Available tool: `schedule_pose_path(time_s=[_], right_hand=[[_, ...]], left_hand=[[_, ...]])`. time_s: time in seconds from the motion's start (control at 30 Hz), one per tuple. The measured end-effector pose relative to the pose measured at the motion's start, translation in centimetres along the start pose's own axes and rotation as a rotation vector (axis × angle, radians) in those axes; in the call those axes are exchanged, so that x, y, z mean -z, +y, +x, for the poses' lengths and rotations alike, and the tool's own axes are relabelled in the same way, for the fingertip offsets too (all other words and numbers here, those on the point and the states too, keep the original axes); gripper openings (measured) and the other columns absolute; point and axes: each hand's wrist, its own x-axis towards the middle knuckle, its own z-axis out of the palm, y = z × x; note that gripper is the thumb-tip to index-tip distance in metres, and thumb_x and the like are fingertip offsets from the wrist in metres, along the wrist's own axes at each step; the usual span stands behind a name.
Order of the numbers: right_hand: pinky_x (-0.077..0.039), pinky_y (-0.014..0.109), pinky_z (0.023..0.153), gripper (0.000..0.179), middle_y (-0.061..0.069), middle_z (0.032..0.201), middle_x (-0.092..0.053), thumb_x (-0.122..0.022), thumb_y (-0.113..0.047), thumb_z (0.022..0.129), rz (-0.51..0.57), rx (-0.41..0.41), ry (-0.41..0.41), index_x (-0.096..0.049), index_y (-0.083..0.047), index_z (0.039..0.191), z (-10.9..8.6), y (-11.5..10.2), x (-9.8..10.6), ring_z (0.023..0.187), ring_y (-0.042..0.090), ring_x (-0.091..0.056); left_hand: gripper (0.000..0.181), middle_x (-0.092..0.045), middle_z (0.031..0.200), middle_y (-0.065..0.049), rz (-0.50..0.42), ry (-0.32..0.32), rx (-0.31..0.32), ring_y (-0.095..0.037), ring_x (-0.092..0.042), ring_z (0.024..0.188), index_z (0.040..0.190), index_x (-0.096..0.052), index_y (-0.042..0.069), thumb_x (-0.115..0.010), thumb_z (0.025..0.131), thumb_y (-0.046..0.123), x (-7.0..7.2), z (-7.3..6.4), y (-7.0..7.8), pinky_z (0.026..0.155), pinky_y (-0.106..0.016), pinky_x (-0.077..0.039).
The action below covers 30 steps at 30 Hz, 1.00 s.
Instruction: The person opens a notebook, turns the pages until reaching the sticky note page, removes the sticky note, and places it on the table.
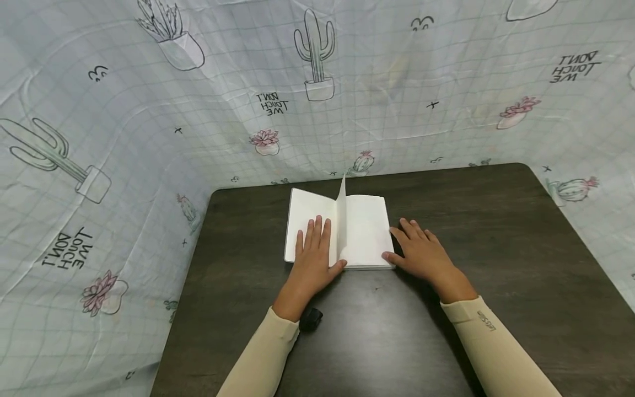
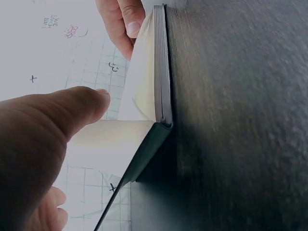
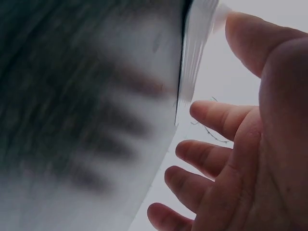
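An open notebook with blank white pages and a dark cover lies on the table. One page stands upright near its middle fold. My left hand is over the left page with fingers straight, the thumb reaching toward the fold; whether it presses the page is hard to tell. In the left wrist view the left cover tilts up off the table. My right hand is at the right edge of the notebook, fingers spread and fairly straight. Its thumb lies by the edge of the page block.
The dark wooden table spreads around the notebook. A small black object sits by the left wrist. A pale cloth printed with cacti and a grid hangs behind and at both sides of the table.
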Motion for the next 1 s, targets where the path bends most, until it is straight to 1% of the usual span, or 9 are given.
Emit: schedule_pose_path(time_s=[0.27, 0.53, 0.67, 0.77, 0.9, 1.0], right_hand=[[-0.019, 0.074, 0.125, 0.087, 0.028, 0.177, -0.019, -0.064, -0.059, 0.105, 0.008, 0.006, -0.013, -0.037, -0.007, 0.169, 0.1, 0.0, -0.1, 0.162, 0.052, -0.019], [-0.018, 0.075, 0.125, 0.087, 0.029, 0.176, -0.019, -0.064, -0.059, 0.105, 0.020, 0.007, -0.019, -0.036, -0.007, 0.169, 0.3, -0.1, 0.1, 0.162, 0.052, -0.019], [-0.018, 0.075, 0.125, 0.087, 0.029, 0.176, -0.018, -0.065, -0.058, 0.105, 0.028, 0.003, -0.024, -0.036, -0.007, 0.169, 0.3, -0.2, 0.2, 0.162, 0.052, -0.019], [-0.018, 0.075, 0.125, 0.088, 0.029, 0.176, -0.018, -0.064, -0.059, 0.105, 0.027, -0.001, -0.027, -0.035, -0.007, 0.169, 0.4, -0.1, 0.1, 0.162, 0.052, -0.018], [-0.018, 0.075, 0.125, 0.088, 0.029, 0.176, -0.018, -0.064, -0.060, 0.105, 0.026, -0.003, -0.029, -0.035, -0.007, 0.169, 0.5, 0.0, 0.0, 0.162, 0.052, -0.018], [-0.017, 0.075, 0.125, 0.088, 0.029, 0.177, -0.017, -0.063, -0.060, 0.105, 0.030, -0.004, -0.032, -0.035, -0.007, 0.169, 0.6, 0.0, 0.0, 0.162, 0.052, -0.018]], left_hand=[[0.112, 0.002, 0.183, -0.011, -0.063, 0.049, 0.028, -0.030, 0.004, 0.169, 0.175, -0.001, 0.012, -0.073, 0.100, 0.055, 0.0, -0.4, -0.6, 0.133, -0.059, -0.001], [0.111, 0.001, 0.182, -0.015, -0.136, 0.080, 0.059, -0.034, 0.003, 0.169, 0.175, -0.004, 0.007, -0.074, 0.100, 0.050, 0.4, -0.7, -1.2, 0.133, -0.062, -0.001], [0.107, 0.000, 0.182, -0.015, -0.193, 0.093, 0.083, -0.034, 0.005, 0.169, 0.174, -0.004, 0.006, -0.071, 0.101, 0.048, 0.4, -0.9, -1.7, 0.132, -0.063, 0.000], [0.105, -0.001, 0.183, -0.014, -0.220, 0.123, 0.100, -0.034, 0.005, 0.169, 0.174, -0.005, 0.005, -0.069, 0.102, 0.046, 0.4, -1.0, -2.2, 0.132, -0.064, -0.001], [0.105, 0.000, 0.183, -0.014, -0.231, 0.154, 0.131, -0.034, 0.005, 0.169, 0.174, -0.002, 0.007, -0.069, 0.101, 0.044, 0.2, -1.2, -3.0, 0.131, -0.065, -0.001], [0.108, 0.001, 0.183, -0.014, -0.237, 0.160, 0.159, -0.035, 0.005, 0.169, 0.174, 0.002, 0.009, -0.069, 0.101, 0.044, 0.1, -1.4, -3.5, 0.131, -0.066, -0.001]])
